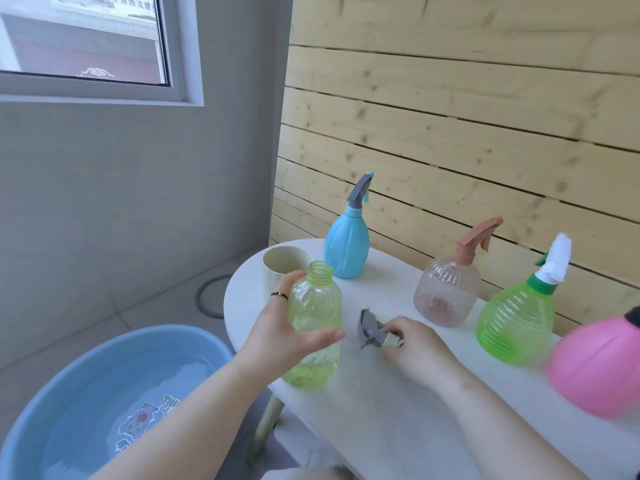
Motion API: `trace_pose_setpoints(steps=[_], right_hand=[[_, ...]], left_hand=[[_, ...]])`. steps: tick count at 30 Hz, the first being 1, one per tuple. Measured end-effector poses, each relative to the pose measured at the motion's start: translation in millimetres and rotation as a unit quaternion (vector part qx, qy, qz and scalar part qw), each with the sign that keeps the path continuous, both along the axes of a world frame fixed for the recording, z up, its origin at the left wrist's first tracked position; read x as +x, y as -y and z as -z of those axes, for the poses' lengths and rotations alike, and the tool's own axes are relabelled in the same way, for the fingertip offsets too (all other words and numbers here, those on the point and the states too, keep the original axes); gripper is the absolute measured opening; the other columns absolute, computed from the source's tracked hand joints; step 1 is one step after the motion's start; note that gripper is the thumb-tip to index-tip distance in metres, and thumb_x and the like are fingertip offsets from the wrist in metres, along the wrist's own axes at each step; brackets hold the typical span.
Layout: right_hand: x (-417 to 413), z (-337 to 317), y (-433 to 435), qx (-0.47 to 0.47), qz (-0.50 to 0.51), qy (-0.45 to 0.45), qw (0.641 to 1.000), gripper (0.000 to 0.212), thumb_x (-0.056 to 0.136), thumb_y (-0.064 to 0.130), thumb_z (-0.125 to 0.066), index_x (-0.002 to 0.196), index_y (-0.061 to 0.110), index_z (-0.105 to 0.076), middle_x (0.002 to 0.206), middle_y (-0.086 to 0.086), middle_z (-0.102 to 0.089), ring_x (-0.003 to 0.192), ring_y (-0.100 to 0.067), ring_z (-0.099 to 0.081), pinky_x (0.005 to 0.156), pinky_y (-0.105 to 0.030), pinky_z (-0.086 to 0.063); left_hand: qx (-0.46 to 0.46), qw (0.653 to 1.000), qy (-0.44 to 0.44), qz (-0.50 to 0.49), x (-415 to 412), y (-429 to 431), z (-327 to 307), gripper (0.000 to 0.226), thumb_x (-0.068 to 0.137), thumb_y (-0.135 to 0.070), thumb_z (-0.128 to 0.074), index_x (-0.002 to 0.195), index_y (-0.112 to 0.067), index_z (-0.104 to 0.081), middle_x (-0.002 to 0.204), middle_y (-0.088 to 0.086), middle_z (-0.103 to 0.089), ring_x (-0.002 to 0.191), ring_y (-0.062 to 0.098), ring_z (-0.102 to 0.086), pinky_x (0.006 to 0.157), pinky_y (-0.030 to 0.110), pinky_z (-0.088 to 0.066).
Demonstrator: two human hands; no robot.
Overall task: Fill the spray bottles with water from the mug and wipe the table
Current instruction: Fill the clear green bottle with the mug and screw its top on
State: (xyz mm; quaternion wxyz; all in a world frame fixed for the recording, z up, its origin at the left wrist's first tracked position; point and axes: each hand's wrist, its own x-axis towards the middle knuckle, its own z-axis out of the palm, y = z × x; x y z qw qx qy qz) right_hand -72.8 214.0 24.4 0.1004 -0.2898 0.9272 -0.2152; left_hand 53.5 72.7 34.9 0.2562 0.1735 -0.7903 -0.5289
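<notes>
A white table (398, 417) is flanked by a wooden wall (450, 116) and a basin (69, 386). A yellow bottle (317, 306) is gripped by the left hand (287, 337), a spray head (372, 330) by the right hand (419, 351).

Translucent ribbed plastic bottle (313, 327); matt table (398, 403)

Five spray bottles are counted: yellow bottle (315, 306), blue bottle (346, 247), clear bottle (446, 292), green bottle (512, 323), pink bottle (595, 368) — also one loose spray head (369, 329), one mug (277, 263), one basin (52, 403).
</notes>
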Motion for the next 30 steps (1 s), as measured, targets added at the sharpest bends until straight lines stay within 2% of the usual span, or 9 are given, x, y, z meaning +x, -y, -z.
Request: trace_pose_setpoints(steps=[3,5,8,11,14,18,23,28,30], right_hand=[[1.0,-25.6,-6.2,-0.163,0.01,0.129,0.978,0.011,0.083,0.008,-0.06,0.091,0.015,-0.054,0.078,-0.004,-0.059,0.073,-0.02,-0.054,0.068,-0.027,-0.043],[5.1,-48.1,-8.5,-0.293,0.005,0.206,0.934,0.014,0.086,0.001,-0.056,0.087,0.014,-0.051,0.079,-0.006,-0.06,0.068,-0.018,-0.06,0.068,-0.025,-0.049],[14.0,-83.8,-6.6,-0.496,-0.011,0.286,0.82,0.012,0.088,-0.003,-0.049,0.087,0.008,-0.05,0.085,-0.009,-0.061,0.061,-0.01,-0.067,0.064,-0.019,-0.056],[21.6,-115.2,1.3,-0.645,-0.036,0.294,0.704,0.009,0.087,-0.002,-0.049,0.086,0.007,-0.05,0.077,-0.006,-0.068,0.068,-0.016,-0.069,0.076,-0.026,-0.057],[29.5,-139.3,11.0,-0.708,-0.074,0.283,0.643,0.009,0.088,-0.001,-0.047,0.084,0.008,-0.049,0.069,-0.004,-0.07,0.07,-0.02,-0.069,0.082,-0.031,-0.055],[32.7,-167.1,19.2,-0.712,-0.103,0.252,0.648,0.013,0.091,0.0,-0.045,0.083,0.007,-0.051,0.069,-0.004,-0.068,0.069,-0.019,-0.068,0.08,-0.03,-0.055],[30.8,-198.4,24.3,-0.684,-0.091,0.208,0.693,0.013,0.092,0.003,-0.046,0.082,0.005,-0.054,0.078,-0.007,-0.06,0.064,-0.014,-0.066,0.078,-0.028,-0.056],[27.6,-207.2,34.6,-0.681,-0.058,0.191,0.705,0.009,0.092,0.003,-0.048,0.085,0.005,-0.053,0.084,-0.009,-0.058,0.06,-0.011,-0.066,0.077,-0.026,-0.056],[28.6,-203.5,39.7,-0.668,-0.055,0.173,0.722,0.011,0.091,0.003,-0.049,0.082,0.006,-0.053,0.085,-0.008,-0.057,0.06,-0.009,-0.065,0.076,-0.024,-0.056]], left_hand=[[0.006,1.0,0.014,0.004,2.1,0.2,1.4,0.07,0.064,-0.022,-0.079,0.103,-0.046,-0.027,0.099,-0.033,-0.038,0.105,0.003,-0.039,0.076,0.009,-0.028],[0.021,0.999,0.027,-0.004,2.1,-0.4,4.1,0.068,0.064,-0.023,-0.078,0.111,-0.04,-0.032,0.103,-0.019,-0.049,0.105,0.009,-0.045,0.08,0.016,-0.032],[0.018,0.999,0.044,-0.012,4.3,-3.5,4.6,0.07,0.066,-0.025,-0.076,0.12,-0.034,-0.032,0.104,-0.013,-0.049,0.102,0.009,-0.045,0.08,0.018,-0.033],[0.016,0.999,0.051,-0.005,5.4,-6.1,2.6,0.074,0.067,-0.026,-0.076,0.125,-0.032,-0.03,0.107,-0.012,-0.048,0.101,0.008,-0.043,0.08,0.018,-0.032],[0.024,0.998,0.05,0.007,5.9,-5.1,3.4,0.067,0.067,-0.026,-0.076,0.115,-0.037,-0.03,0.106,-0.011,-0.052,0.102,0.01,-0.048,0.076,0.018,-0.036],[0.023,0.999,0.049,0.004,7.3,-4.9,3.5,0.069,0.067,-0.026,-0.076,0.12,-0.032,-0.032,0.096,-0.017,-0.051,0.096,0.009,-0.049,0.058,0.005,-0.036],[0.027,0.999,0.043,0.004,7.9,-5.8,2.2,0.067,0.067,-0.026,-0.075,0.114,-0.039,-0.028,0.092,-0.024,-0.047,0.098,0.008,-0.048,0.063,0.014,-0.035],[0.023,0.999,0.035,0.005,9.9,-7.5,-0.4,0.065,0.069,-0.024,-0.074,0.107,-0.041,-0.024,0.089,-0.028,-0.042,0.089,0.004,-0.046,0.056,0.009,-0.034],[0.026,0.999,0.031,0.006,11.0,-7.7,-0.2,0.065,0.069,-0.023,-0.074,0.105,-0.042,-0.023,0.088,-0.027,-0.042,0.083,-0.002,-0.045,0.056,-0.001,-0.035]])
